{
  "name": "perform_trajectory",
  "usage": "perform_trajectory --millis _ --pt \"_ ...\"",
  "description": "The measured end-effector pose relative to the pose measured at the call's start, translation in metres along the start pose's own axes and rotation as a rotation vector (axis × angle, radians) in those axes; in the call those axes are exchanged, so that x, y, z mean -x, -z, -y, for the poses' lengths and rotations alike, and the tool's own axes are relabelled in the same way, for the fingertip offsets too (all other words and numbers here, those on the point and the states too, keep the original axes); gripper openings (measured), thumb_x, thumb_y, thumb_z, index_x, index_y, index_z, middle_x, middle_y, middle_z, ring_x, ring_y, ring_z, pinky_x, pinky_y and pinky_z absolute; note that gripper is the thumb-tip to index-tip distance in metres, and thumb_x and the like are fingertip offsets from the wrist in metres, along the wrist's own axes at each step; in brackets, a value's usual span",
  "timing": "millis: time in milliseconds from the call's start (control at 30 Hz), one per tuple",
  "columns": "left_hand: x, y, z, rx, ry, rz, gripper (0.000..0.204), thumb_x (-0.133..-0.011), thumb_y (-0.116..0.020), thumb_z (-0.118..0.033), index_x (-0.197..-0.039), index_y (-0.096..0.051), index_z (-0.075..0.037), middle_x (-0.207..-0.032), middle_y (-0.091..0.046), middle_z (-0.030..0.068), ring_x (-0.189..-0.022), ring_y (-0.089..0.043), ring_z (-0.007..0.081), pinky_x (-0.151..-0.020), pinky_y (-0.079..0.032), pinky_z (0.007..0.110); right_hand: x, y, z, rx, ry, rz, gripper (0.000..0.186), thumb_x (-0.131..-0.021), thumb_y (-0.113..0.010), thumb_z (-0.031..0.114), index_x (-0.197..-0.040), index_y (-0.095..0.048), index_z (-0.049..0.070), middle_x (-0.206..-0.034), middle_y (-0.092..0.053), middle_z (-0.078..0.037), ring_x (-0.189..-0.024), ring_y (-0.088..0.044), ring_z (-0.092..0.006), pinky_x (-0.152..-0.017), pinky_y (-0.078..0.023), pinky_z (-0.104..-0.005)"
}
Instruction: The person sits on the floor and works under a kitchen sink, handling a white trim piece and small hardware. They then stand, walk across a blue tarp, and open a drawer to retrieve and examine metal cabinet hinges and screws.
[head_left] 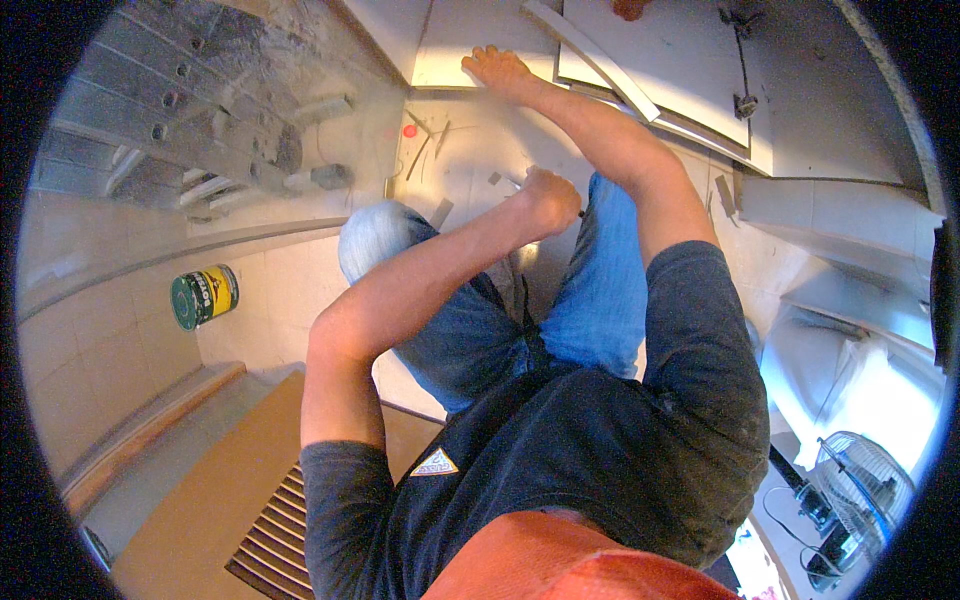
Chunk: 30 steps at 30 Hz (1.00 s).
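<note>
I am crouched over a tiled floor [470, 150], with my knees in blue jeans below me. My left hand [548, 200] is closed in a fist around a thin metal tool [507, 181], just above the floor between my knees. My right hand [495, 68] is stretched far forward, lying flat with the fingers spread on the floor at the edge of a bright pale tile [450, 50]. It holds nothing. Small grey tile offcuts [440, 212] lie around the left hand.
An aluminium ladder [170, 100] lies at the upper left. A green and yellow can [203, 296] is on its side at the left. White boards and strips [620, 70] lie ahead, a small red object [409, 130] nearby, a wooden grille [280, 540] at the bottom, a fan [860, 480] at the lower right.
</note>
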<state>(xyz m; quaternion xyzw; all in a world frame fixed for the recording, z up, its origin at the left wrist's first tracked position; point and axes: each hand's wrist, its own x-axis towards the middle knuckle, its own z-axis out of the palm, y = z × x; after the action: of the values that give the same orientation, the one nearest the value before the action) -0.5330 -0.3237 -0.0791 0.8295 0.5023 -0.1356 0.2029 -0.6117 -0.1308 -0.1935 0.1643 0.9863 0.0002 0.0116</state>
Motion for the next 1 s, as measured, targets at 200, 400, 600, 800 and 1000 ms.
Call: perform_trajectory --millis 200,400,600,800,1000 --pt "0.004 0.017 -0.005 0.008 0.05 0.128 0.019 -0.081 -0.063 -0.016 -0.092 -0.076 -0.007 -0.096 -0.073 0.0154 -0.089 -0.071 0.0333 -0.072 -0.057 0.051 0.0 -0.003 0.0 -0.004 -0.011 -0.011 0.046 -0.084 -0.065 0.007 -0.128 -0.049 0.01 -0.129 -0.052 -0.017 -0.117 -0.055 -0.0347 -0.091 -0.052 -0.0468" --pt "0.003 0.018 -0.007 0.023 0.091 0.183 0.023 -0.084 -0.065 -0.02 -0.103 -0.076 -0.012 -0.112 -0.072 0.0104 -0.105 -0.068 0.029 -0.087 -0.05 0.05 -0.002 -0.005 -0.003 -0.063 0.002 0.006 0.047 -0.084 -0.063 0.006 -0.128 -0.049 0.009 -0.129 -0.053 -0.018 -0.122 -0.052 -0.0354 -0.096 -0.049 -0.0485" --pt "-0.001 0.011 -0.006 0.034 0.088 0.178 0.024 -0.086 -0.063 -0.02 -0.104 -0.075 -0.011 -0.114 -0.072 0.0114 -0.106 -0.068 0.0302 -0.089 -0.049 0.051 -0.001 0.0 -0.001 -0.071 -0.008 0.012 0.048 -0.082 -0.064 0.004 -0.128 -0.049 0.009 -0.128 -0.053 -0.018 -0.121 -0.053 -0.0353 -0.096 -0.049 -0.0482" --pt "0.001 0.006 -0.003 0.008 0.027 0.047 0.018 -0.081 -0.064 -0.018 -0.089 -0.076 -0.008 -0.092 -0.073 0.0156 -0.085 -0.072 0.0336 -0.073 -0.056 0.049 0.0 0.0 -0.002 -0.039 0.012 -0.011 0.052 -0.08 -0.065 0.001 -0.129 -0.049 0.009 -0.127 -0.054 -0.018 -0.119 -0.055 -0.0351 -0.093 -0.052 -0.0464" --pt "0.001 0.006 -0.002 0.017 0.038 0.033 0.018 -0.081 -0.063 -0.017 -0.091 -0.075 -0.008 -0.094 -0.073 0.016 -0.087 -0.071 0.0334 -0.075 -0.056 0.05 0.001 -0.002 -0.003 -0.016 0.035 -0.067 0.042 -0.083 -0.061 0.001 -0.122 -0.051 0.009 -0.121 -0.056 -0.017 -0.113 -0.058 -0.0348 -0.088 -0.055 -0.045"
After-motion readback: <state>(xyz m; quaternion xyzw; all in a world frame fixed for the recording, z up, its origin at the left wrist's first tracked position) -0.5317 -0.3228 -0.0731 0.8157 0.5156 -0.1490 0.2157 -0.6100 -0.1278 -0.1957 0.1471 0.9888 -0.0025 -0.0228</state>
